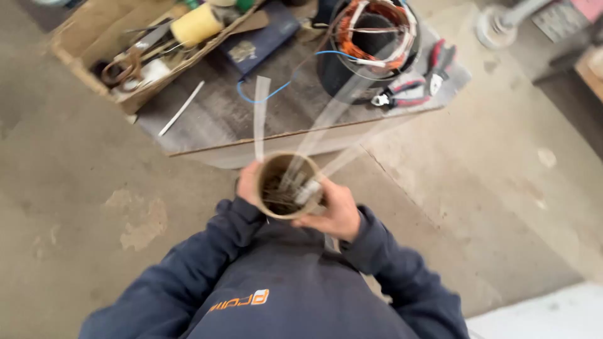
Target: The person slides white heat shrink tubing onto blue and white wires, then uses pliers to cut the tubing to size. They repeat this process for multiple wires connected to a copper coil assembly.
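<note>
A shallow cardboard box (94,47) of tools and a yellow roll sat at the left of the grey wooden table (220,116). The left hand (249,183) gripped the side of a tan cardboard tube (289,186), held close to the chest, well below the table. The right hand (336,210) clasped its other side, fingers (309,191) pinching translucent plastic strips (260,116) rising from it. Farther right stood a black motor stator with orange windings (370,44) and red-handled pliers (418,85).

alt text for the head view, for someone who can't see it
Seen from above, a person in a dark blue top holds a brown tube between the left hand and right hand; pale strips stick out of it. Beyond lie a low board with a wound motor stator, red-handled pliers and a cluttered tool box.
</note>
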